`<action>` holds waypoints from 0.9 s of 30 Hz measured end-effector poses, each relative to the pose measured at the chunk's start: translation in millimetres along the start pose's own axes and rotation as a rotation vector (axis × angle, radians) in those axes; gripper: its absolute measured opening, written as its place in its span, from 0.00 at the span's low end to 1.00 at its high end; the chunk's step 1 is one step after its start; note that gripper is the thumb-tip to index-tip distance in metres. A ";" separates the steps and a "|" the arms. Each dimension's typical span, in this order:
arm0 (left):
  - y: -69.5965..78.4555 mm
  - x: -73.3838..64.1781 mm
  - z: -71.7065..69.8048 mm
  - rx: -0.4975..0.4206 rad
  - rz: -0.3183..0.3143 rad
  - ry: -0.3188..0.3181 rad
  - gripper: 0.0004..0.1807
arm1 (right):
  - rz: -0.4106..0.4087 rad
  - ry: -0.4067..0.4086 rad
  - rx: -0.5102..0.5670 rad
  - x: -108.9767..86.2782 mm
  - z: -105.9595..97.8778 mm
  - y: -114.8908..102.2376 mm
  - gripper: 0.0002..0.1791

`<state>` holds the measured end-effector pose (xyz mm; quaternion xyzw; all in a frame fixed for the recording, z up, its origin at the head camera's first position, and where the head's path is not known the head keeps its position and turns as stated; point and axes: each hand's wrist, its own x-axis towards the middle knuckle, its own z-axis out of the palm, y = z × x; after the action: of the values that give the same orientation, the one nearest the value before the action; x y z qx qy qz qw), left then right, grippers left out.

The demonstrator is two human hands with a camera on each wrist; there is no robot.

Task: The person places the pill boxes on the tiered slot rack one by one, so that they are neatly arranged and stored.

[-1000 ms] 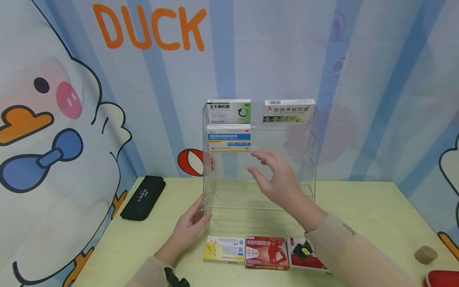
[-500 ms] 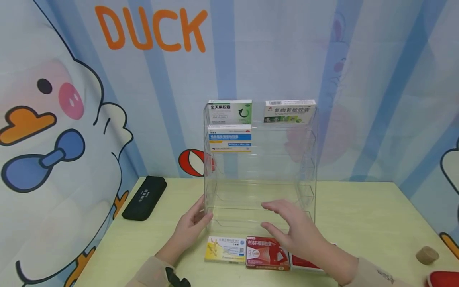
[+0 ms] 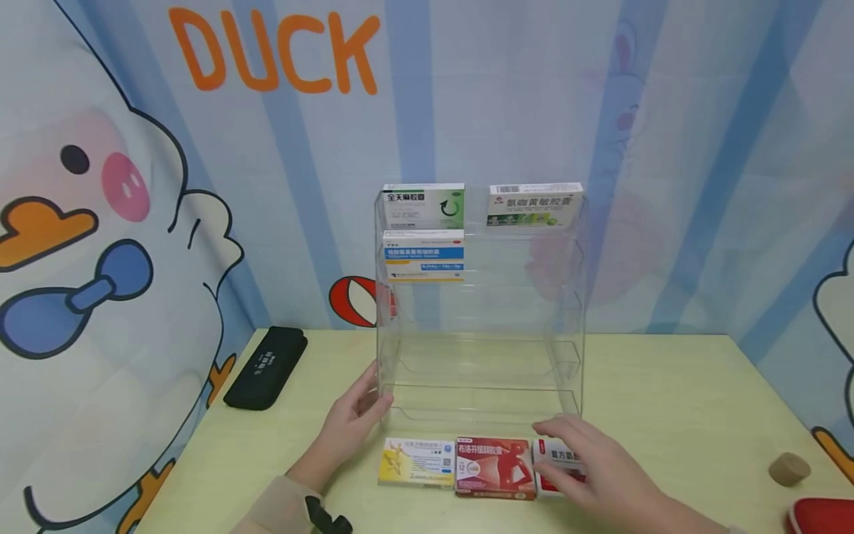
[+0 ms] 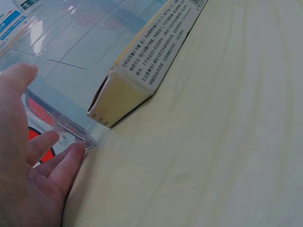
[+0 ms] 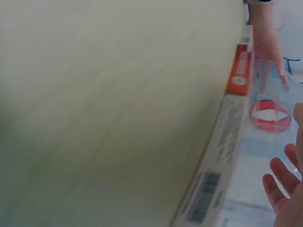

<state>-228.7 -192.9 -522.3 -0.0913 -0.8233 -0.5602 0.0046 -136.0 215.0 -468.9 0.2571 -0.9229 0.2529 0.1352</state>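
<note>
My left hand (image 3: pixel 350 415) holds the lower left edge of a clear acrylic display rack (image 3: pixel 480 386), the thumb in front and the fingers at its outer side. My right hand (image 3: pixel 600 463), fingers spread and slightly bent, is over a white-and-red medicine box (image 3: pixel 559 451) on the table, partly covering it; nothing is gripped in it. To the left lie a red medicine box (image 3: pixel 495 467) and a yellow-and-white medicine box (image 3: pixel 416 461), side by side. The rack's top tier bears a green-and-white box (image 3: pixel 423 206) and a white box with green print (image 3: pixel 535 205). Below stands a blue-and-white box (image 3: pixel 423 256).
A black case (image 3: pixel 267 368) lies on the table (image 3: pixel 667 400) left of the rack. A brown cylindrical piece (image 3: pixel 789 469) and a red object (image 3: pixel 823 515), partly cut off, are at the right. A printed curtain (image 3: pixel 514 96) hangs behind.
My right hand has come down from beside the blue-and-white box, then moved right to the white-and-red box. My left hand stays at the rack's edge.
</note>
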 end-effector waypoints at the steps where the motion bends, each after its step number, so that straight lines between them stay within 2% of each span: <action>1: -0.6 0.1 0.2 0.001 0.006 -0.002 0.40 | 0.032 -0.024 -0.008 -4.3 -1.1 3.5 0.24; 4: -1.3 0.3 0.2 0.005 0.010 -0.006 0.41 | 0.111 -0.080 -0.050 -14.9 -4.8 13.9 0.25; 10: -1.1 0.5 -1.1 -0.001 -0.019 -0.005 0.41 | 0.183 -0.113 -0.147 -24.8 -8.6 28.2 0.27; 17: -1.6 -0.8 0.0 -0.001 -0.019 -0.008 0.41 | 0.219 -0.161 -0.180 -28.0 -11.3 42.3 0.29; 23: -1.1 -0.4 0.4 -0.001 -0.011 -0.010 0.41 | 0.225 -0.213 -0.194 -30.6 -14.9 49.9 0.38; 27: -2.0 0.6 0.1 0.002 -0.010 -0.007 0.40 | 0.261 -0.267 -0.168 -30.6 -17.5 53.8 0.43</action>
<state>-229.5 -193.4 -524.1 -0.0890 -0.8243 -0.5591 -0.0010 -137.7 276.6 -487.3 0.1546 -0.9759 0.1541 -0.0012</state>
